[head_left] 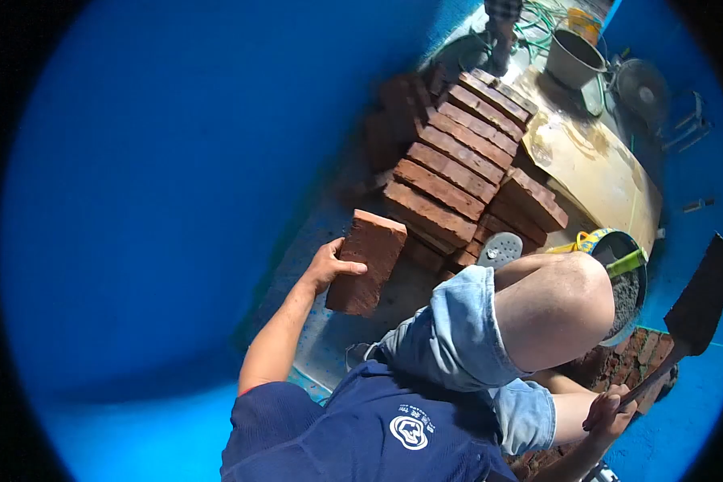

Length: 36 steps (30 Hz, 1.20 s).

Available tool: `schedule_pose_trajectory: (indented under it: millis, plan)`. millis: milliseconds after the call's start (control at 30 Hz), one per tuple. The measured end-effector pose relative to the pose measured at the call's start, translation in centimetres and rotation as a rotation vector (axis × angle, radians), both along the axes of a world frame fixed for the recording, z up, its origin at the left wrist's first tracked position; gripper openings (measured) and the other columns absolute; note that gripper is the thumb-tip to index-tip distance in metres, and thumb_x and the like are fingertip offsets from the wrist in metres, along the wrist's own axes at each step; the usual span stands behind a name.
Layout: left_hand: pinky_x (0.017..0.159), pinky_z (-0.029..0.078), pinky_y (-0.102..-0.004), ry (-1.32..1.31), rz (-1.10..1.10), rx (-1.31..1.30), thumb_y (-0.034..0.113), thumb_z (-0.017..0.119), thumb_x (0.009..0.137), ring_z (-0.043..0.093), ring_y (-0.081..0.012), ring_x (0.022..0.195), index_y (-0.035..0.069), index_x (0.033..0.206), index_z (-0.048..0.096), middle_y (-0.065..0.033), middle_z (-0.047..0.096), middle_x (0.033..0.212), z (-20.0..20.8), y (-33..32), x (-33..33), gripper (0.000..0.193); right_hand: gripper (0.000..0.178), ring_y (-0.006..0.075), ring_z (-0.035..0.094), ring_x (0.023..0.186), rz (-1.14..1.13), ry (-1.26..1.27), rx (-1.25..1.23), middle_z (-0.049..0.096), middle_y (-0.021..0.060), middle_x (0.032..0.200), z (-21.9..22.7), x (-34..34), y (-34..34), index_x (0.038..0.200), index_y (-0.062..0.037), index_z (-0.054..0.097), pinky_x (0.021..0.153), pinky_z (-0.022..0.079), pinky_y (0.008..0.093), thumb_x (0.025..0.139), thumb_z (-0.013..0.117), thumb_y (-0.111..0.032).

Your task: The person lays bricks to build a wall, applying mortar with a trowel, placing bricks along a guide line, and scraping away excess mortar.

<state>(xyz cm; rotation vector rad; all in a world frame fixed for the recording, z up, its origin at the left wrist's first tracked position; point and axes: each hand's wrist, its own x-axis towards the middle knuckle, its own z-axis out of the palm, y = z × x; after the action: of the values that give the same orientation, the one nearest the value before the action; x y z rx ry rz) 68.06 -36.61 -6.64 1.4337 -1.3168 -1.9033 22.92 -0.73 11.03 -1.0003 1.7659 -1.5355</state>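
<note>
My left hand (329,267) grips a red brick (367,269) by its side, thumb across the broad face, and holds it up left of my knees. At the lower right, my right hand (609,411) is wrapped round the handle of a trowel (701,301), its dark blade pointing up and away. Beside my bent knee stands a bucket (639,283) of grey mortar (625,304), partly hidden by the leg. A tool with a green handle (627,263) leans in it. Bricks smeared with mortar (639,353) lie below the bucket, near the trowel.
A stack of red bricks (458,161) rises ahead of me, with looser bricks around it. A stained board (594,165) lies to its right. Farther off are a grey bucket (575,60), a fan (641,90), green hose (536,22) and another person (502,32). Blue walls (161,201) flank the space.
</note>
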Motion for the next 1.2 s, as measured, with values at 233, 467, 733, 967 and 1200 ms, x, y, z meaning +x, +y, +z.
schedule_pose_trajectory:
  millis: [233, 467, 733, 967, 1200]
  plan:
    - [0.1, 0.047, -0.0485, 0.471, 0.277, 0.054, 0.028, 0.082, 0.069, 0.062, -0.0315, 0.112, 0.006, 0.134, 0.053, -0.0123, 0.064, 0.123, 6.1, 1.5, 4.0, 0.075, 0.037, 0.0056, 0.034, 0.033, -0.102, -0.005, 0.096, 0.037, -0.0033, 0.048, -4.5, 1.8, 0.3, 0.073, -0.0108, 0.041, 0.031, 0.026, 0.022, 0.097, 0.059, -0.033]
    - [0.113, 0.034, -0.0494, 1.391, -0.145, 0.272, 0.032, 0.057, 0.091, 0.06, -0.032, 0.088, -0.002, 0.118, 0.048, -0.0173, 0.059, 0.094, 5.4, 0.1, -0.7, 0.044, 0.04, 0.0048, 0.033, 0.034, -0.187, 0.188, 0.225, 0.04, -0.0047, 0.05, -9.0, 1.9, 7.7, 0.068, -0.011, 0.043, 0.032, 0.025, 0.0229, 0.095, 0.063, -0.033]
    - [0.103, 0.044, -0.0437, 1.567, -0.296, 0.43, 0.022, 0.052, 0.098, 0.052, -0.0279, 0.091, 0.0, 0.109, 0.047, -0.0138, 0.05, 0.096, 13.4, -2.1, -6.6, 0.025, 0.035, 0.0059, 0.039, 0.043, -0.301, -0.006, 0.229, 0.042, -0.0052, 0.053, -8.7, 8.2, 11.8, 0.065, -0.0108, 0.049, 0.041, 0.028, 0.025, 0.092, 0.067, -0.025]
    - [0.107, 0.042, -0.038, 1.429, -0.451, 0.188, 0.019, 0.055, 0.097, 0.054, -0.0277, 0.107, -0.005, 0.118, 0.046, -0.0149, 0.05, 0.109, 22.7, -5.3, -23.0, 0.033, 0.029, 0.0108, 0.05, 0.042, -0.595, 0.476, 0.184, 0.053, 0.0003, 0.052, -8.4, 9.8, 12.8, 0.073, -0.0026, 0.062, 0.04, 0.038, 0.0284, 0.09, 0.069, -0.025]
    - [0.103, 0.044, -0.0403, 0.976, -0.589, 0.248, 0.019, 0.056, 0.096, 0.056, -0.0278, 0.111, -0.001, 0.127, 0.046, -0.0128, 0.055, 0.12, 28.0, -4.7, -31.6, 0.039, 0.043, 0.0072, 0.042, 0.047, -0.766, -0.28, 0.306, 0.045, -0.0012, 0.052, -3.6, 11.4, 13.5, 0.07, -0.0039, 0.062, 0.043, 0.035, 0.0292, 0.089, 0.07, -0.041]
